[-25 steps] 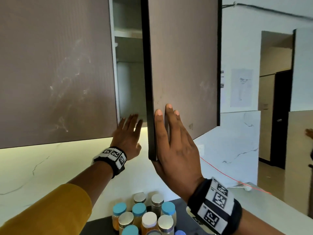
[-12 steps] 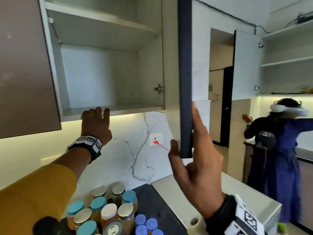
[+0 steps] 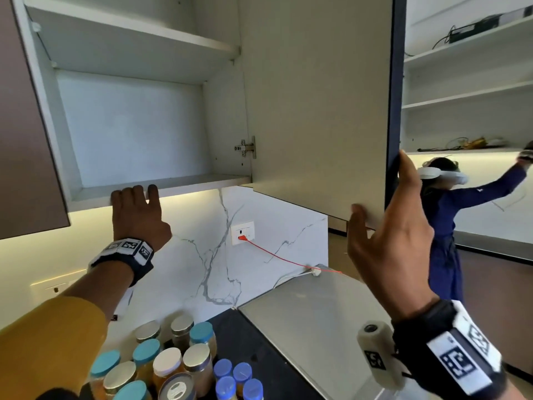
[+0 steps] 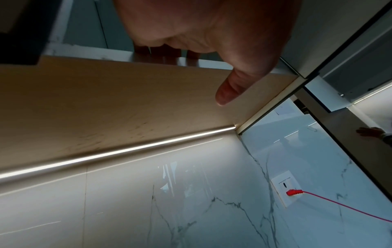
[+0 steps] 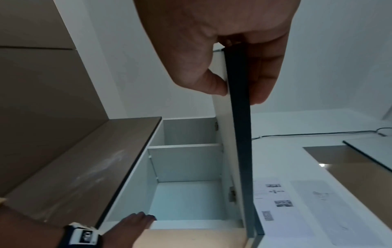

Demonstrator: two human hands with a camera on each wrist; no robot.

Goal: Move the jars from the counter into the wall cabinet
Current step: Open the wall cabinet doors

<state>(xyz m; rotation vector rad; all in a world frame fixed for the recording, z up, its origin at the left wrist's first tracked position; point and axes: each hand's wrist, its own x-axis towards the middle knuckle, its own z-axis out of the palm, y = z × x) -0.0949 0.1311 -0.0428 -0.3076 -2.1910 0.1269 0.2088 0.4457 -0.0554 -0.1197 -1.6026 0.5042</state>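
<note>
The cabinet (image 3: 138,134) stands open, its shelves bare, and the right hand (image 3: 395,249) pinches the lower corner of the door (image 3: 317,111), thumb on the pale inner face, fingers (image 5: 263,80) wrapped round the dark edge. That grip is closed on the door. The left hand (image 3: 138,217) reaches up to the bottom shelf (image 3: 187,183), fingertips hooked over its front lip, thumb (image 4: 231,87) hanging free beneath; it holds nothing else. Down below, the jars (image 3: 170,362) cluster upright on the dark counter (image 3: 259,350), teal, white and metal lids packed together, with small blue caps just beside them. A red cable (image 3: 277,255) runs from the wall socket (image 3: 242,232).
</note>
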